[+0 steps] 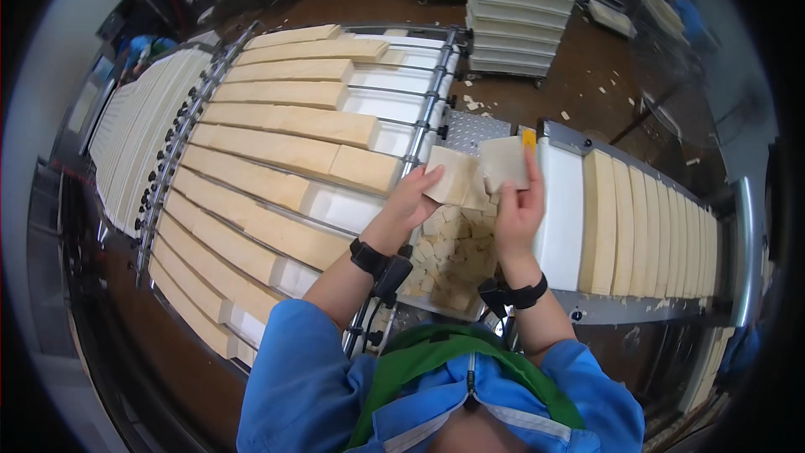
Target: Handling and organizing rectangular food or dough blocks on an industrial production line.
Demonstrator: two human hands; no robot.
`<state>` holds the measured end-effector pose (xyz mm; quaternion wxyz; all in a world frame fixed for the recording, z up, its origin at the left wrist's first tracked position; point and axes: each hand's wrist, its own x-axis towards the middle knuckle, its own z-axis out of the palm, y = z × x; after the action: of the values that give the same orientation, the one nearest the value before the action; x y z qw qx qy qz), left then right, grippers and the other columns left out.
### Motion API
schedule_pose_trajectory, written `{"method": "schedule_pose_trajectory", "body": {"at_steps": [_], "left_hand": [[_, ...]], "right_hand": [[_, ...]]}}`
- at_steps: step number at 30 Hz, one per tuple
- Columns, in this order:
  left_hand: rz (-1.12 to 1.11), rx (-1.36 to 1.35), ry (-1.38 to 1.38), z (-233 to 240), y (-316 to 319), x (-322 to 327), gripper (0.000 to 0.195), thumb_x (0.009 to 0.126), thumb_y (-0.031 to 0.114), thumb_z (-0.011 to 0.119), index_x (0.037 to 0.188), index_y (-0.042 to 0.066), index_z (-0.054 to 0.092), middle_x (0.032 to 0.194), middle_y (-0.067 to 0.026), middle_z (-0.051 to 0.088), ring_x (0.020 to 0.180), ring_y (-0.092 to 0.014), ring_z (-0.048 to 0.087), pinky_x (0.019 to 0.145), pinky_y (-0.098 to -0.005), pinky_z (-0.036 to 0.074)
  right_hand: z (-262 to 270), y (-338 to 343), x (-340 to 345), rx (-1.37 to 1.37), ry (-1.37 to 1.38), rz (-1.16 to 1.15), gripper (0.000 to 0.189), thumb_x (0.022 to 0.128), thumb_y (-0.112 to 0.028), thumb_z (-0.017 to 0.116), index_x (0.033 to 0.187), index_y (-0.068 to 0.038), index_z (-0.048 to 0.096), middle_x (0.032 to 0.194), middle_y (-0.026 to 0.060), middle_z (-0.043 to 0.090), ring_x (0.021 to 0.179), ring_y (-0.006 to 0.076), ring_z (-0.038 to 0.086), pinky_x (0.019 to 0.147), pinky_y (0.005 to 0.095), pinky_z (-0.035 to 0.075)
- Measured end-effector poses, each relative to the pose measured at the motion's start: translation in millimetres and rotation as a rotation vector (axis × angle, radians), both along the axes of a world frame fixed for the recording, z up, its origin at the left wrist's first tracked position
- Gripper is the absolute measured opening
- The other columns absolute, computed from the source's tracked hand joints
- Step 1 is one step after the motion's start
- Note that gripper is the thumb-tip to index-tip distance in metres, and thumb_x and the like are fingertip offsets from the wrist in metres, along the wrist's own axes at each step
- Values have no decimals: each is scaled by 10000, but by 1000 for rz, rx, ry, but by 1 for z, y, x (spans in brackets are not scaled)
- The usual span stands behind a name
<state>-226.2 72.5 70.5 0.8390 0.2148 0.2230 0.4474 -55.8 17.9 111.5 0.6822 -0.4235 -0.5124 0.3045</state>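
Note:
My left hand grips a small stack of thin, square dough sheets, thumb on top. My right hand pinches a pale square sheet at its right side, close beside that stack; a small yellow piece shows at the fingertips, its kind unclear. Below both hands a bin holds many loose dough scraps. To the left, long rows of stacked dough sheets lie in lanes between metal rods. On the right, a row of upright dough stacks stands on a white belt.
A metal crossbar with black knobs edges the left conveyor. A diamond-plate metal surface lies beyond the hands. Tall stacked white trays stand on wheels behind. Scraps lie on the brown floor. Another person in blue is at far left.

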Motion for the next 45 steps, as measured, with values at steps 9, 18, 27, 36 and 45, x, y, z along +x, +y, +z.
{"method": "schedule_pose_trajectory", "body": {"at_steps": [9, 18, 27, 36, 45], "left_hand": [[-205, -58, -136, 16, -25, 72, 459, 917, 206, 528, 1308, 15, 383, 1277, -119, 485, 1187, -245, 470, 1020, -412, 373], [479, 687, 1734, -18, 107, -31, 583, 810, 185, 623, 1292, -22, 369, 1135, -208, 570, 1025, -302, 586, 874, -380, 475], [-140, 575, 2465, -25, 140, -43, 538, 879, 293, 455, 1198, -140, 427, 1133, -248, 566, 1026, -349, 582, 877, -409, 477], [150, 1095, 2209, 1, 121, 65, 658, 792, 219, 624, 1321, -57, 349, 1251, -263, 462, 1164, -397, 450, 994, -460, 351], [-246, 1384, 1418, -82, 79, 314, 730, 888, 302, 533, 1378, -107, 179, 1440, -321, 143, 1365, -408, 125, 1120, -431, 123]], "right_hand": [[-10, -24, 45, -137, -314, 63, 615, 958, -310, 362, 1414, 51, 161, 1451, 230, 244, 1354, 364, 214, 1104, 399, 169], [-40, -75, 114, -285, -591, -128, 636, 888, -241, 534, 1388, 36, 256, 1383, 243, 347, 1280, 374, 340, 1063, 418, 264], [-76, -140, 172, -464, -675, -282, 595, 812, -172, 603, 1329, 11, 373, 1296, 247, 440, 1199, 391, 425, 1024, 412, 335], [-111, -164, 200, -725, -1079, -409, 657, 790, -335, 616, 1361, -115, 377, 1422, 226, 287, 1310, 394, 282, 1033, 543, 250], [-140, -140, 206, -612, -1091, -378, 449, 898, -299, 487, 1331, -193, 433, 1448, 150, 290, 1324, 365, 280, 1046, 569, 219]]}}
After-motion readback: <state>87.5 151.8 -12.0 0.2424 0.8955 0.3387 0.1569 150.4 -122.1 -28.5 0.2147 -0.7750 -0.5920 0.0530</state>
